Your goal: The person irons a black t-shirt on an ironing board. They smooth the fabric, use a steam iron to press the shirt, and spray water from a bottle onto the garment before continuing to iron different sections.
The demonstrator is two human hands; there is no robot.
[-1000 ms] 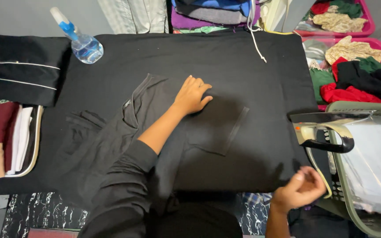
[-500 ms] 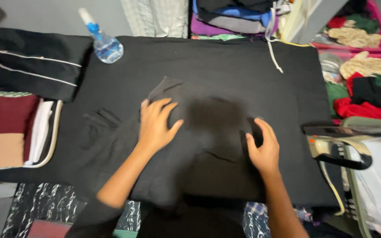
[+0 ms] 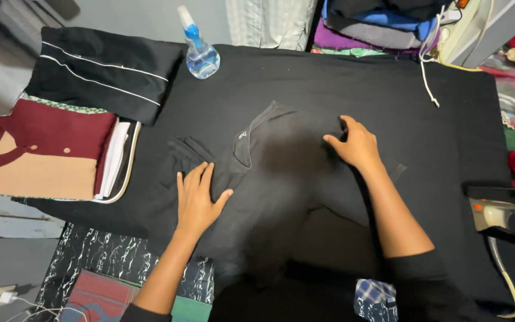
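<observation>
Since the earlier frame the right hand (image 3: pixel 357 143) has slid up the black shirt (image 3: pixel 281 179) at frame centre; the left hand (image 3: pixel 198 200) lies flat lower left. Both grips are spread, pinching nothing, on the table (image 3: pixel 460 119).

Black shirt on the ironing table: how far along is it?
Done: a folded stack with a maroon-and-tan shirt on top sits at the table's left, a folded black white-striped garment behind it. In hand: the black shirt lies spread flat, left hand and right hand pressing it. Left: it looks unfolded; the iron rests aside.
</observation>
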